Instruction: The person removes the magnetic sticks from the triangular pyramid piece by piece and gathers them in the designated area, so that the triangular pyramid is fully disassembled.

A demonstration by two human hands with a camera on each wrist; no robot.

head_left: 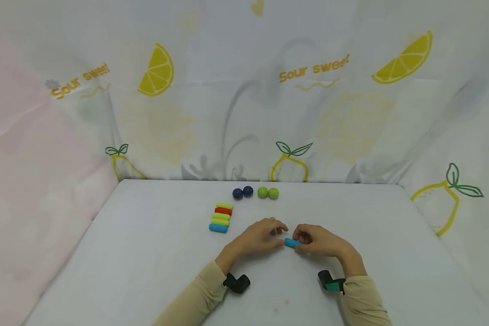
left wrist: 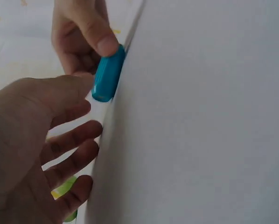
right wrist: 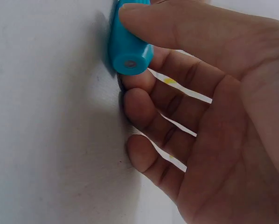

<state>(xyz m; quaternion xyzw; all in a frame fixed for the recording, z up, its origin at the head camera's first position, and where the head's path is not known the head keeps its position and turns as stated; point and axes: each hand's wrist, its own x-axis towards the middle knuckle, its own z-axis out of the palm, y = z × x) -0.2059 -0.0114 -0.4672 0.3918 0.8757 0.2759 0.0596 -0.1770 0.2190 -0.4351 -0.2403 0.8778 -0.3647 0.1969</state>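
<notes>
A short blue plastic stick [head_left: 292, 243] lies on the white table between both hands. My right hand [head_left: 323, 241] pinches it between thumb and fingers. A small round metal spot shows in the end of the blue stick [right wrist: 130, 46] in the right wrist view. At the stick's other end is my left hand [head_left: 261, 237], its fingers loosely bent and spread. Its thumb reaches the side of the blue stick [left wrist: 108, 77] in the left wrist view; whether they touch, I cannot tell.
Left of the hands, several short sticks lie stacked in a row: a red stick [head_left: 223, 211], yellow-green ones and a blue stick [head_left: 218, 228]. Farther back sit two dark blue balls [head_left: 238, 194] and two green balls [head_left: 262, 192]. A printed cloth [head_left: 236, 90] hangs behind the table.
</notes>
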